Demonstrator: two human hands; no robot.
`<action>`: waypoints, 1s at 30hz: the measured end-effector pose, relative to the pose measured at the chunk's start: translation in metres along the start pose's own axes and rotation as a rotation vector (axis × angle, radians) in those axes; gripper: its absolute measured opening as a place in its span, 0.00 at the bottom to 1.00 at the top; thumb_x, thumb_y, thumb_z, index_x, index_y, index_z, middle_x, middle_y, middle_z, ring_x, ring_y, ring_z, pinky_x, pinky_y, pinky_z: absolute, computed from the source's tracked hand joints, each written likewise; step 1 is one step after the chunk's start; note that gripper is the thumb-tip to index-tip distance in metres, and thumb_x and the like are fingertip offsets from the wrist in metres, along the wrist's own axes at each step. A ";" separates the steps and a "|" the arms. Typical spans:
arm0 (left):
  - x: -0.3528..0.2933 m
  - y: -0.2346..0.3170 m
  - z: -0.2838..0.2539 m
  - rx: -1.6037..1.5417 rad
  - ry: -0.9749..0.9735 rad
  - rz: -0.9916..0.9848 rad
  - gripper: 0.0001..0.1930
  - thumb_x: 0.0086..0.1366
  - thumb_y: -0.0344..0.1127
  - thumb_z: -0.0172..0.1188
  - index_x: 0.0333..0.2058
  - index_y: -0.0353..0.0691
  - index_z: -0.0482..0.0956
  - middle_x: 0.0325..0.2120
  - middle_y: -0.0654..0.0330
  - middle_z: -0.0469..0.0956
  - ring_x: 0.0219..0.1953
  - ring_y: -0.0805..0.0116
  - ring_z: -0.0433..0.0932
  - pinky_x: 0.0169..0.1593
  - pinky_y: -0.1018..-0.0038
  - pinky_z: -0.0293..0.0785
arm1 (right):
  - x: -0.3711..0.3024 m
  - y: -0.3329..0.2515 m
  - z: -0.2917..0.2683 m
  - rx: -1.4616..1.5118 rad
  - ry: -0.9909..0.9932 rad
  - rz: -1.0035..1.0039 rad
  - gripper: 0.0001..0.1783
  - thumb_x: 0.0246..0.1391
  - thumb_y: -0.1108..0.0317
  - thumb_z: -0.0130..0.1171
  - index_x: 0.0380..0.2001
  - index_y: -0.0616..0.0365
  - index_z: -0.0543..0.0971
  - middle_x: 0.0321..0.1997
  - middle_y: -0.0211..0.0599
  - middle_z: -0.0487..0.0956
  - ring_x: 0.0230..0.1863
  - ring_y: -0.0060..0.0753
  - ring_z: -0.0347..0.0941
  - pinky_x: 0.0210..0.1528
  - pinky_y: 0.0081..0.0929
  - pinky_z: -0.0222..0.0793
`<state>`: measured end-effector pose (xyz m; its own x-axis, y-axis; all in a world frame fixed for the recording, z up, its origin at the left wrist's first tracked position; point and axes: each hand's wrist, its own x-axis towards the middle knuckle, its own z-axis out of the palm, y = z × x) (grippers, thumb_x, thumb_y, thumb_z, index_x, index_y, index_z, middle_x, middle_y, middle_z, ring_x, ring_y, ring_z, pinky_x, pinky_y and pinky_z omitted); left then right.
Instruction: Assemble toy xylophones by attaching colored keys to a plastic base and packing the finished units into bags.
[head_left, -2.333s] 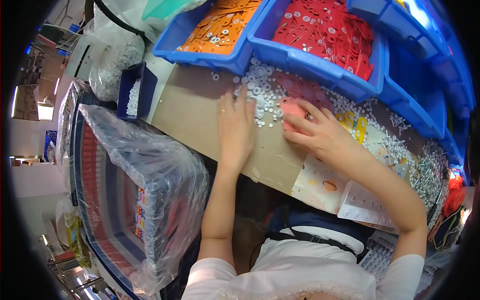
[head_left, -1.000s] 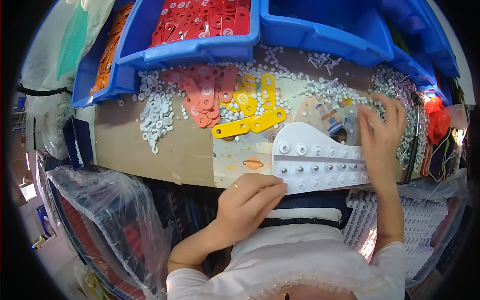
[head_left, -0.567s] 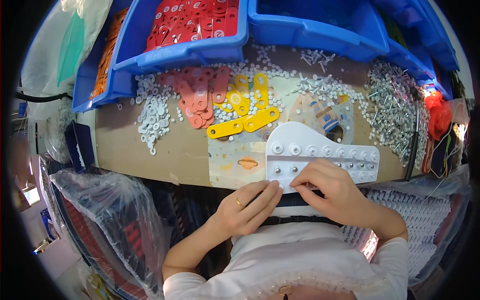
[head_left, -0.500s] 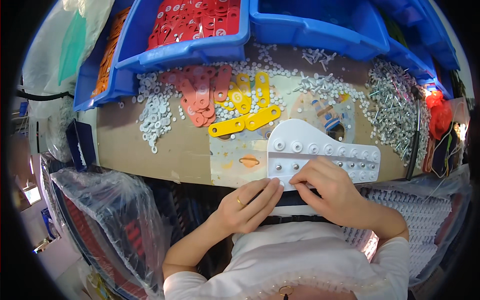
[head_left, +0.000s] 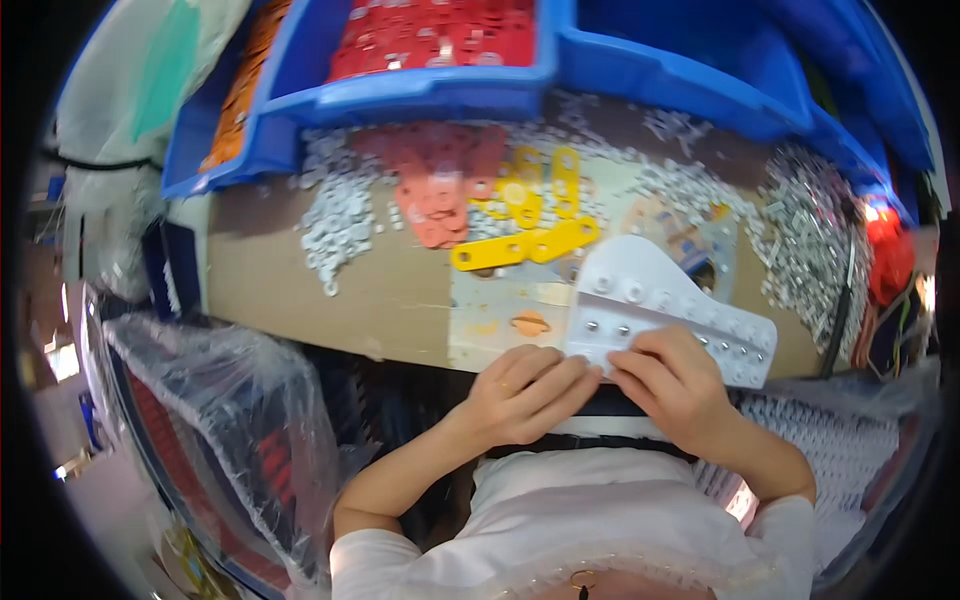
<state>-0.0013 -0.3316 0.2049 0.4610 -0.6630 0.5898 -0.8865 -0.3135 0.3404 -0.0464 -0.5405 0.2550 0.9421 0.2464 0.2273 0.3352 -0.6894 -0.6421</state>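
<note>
A white plastic panel (head_left: 640,262), curved along its far side, lies at the table's near edge. Rows of round white sockets run across it, with a row of shiny metal pins between them. At its near left corner, my left hand (head_left: 527,395) has its fingers bent and pressed together, gripping the edge. Close beside it, my right hand (head_left: 680,388) pinches thumb and fingertips at the same corner. Whatever lies between those fingertips is too small and covered to make out. My right hand also hides part of the pin row.
Beyond the panel lie yellow strips (head_left: 525,245), salmon-pink strips (head_left: 432,200), white rings (head_left: 335,215) and a heap of metal pins (head_left: 815,235). Blue bins (head_left: 410,100) line the far side, one holding red pieces (head_left: 440,40). Plastic-covered crates (head_left: 225,400) flank me.
The whole view has shifted, so table and bins appear farther right, with some blur. Both hands stay at the panel's near left corner, their fingertips still close together.
</note>
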 end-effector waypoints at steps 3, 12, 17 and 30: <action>0.002 0.001 0.000 -0.045 0.000 -0.021 0.17 0.47 0.31 0.65 0.39 0.45 0.84 0.38 0.65 0.79 0.38 0.68 0.75 0.37 0.75 0.74 | -0.010 0.005 -0.003 -0.050 0.030 -0.011 0.14 0.37 0.78 0.71 0.32 0.62 0.80 0.35 0.38 0.76 0.32 0.39 0.74 0.32 0.30 0.71; -0.018 -0.066 -0.078 0.352 0.423 -1.046 0.11 0.57 0.28 0.64 0.39 0.32 0.78 0.37 0.50 0.76 0.38 0.51 0.75 0.42 0.61 0.72 | 0.003 -0.006 -0.003 -0.175 0.063 -0.168 0.17 0.33 0.72 0.75 0.30 0.60 0.79 0.36 0.39 0.76 0.33 0.41 0.73 0.31 0.34 0.68; -0.034 -0.083 -0.085 0.445 0.198 -1.024 0.10 0.59 0.29 0.64 0.39 0.33 0.79 0.36 0.53 0.76 0.38 0.54 0.76 0.41 0.65 0.72 | 0.034 -0.037 0.036 0.037 -0.015 -0.260 0.15 0.37 0.73 0.72 0.32 0.59 0.79 0.38 0.41 0.76 0.36 0.43 0.74 0.37 0.38 0.69; -0.027 -0.048 -0.047 0.189 0.155 -0.564 0.11 0.56 0.21 0.64 0.39 0.35 0.78 0.35 0.52 0.77 0.35 0.54 0.78 0.38 0.66 0.76 | 0.083 -0.048 0.121 0.174 0.059 0.011 0.22 0.51 0.82 0.54 0.52 0.67 0.71 0.45 0.49 0.70 0.45 0.50 0.72 0.45 0.38 0.71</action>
<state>0.0301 -0.2669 0.2068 0.8490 -0.2582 0.4611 -0.4898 -0.7120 0.5031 0.0151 -0.4051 0.2160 0.9459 0.1955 0.2589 0.3244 -0.5620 -0.7609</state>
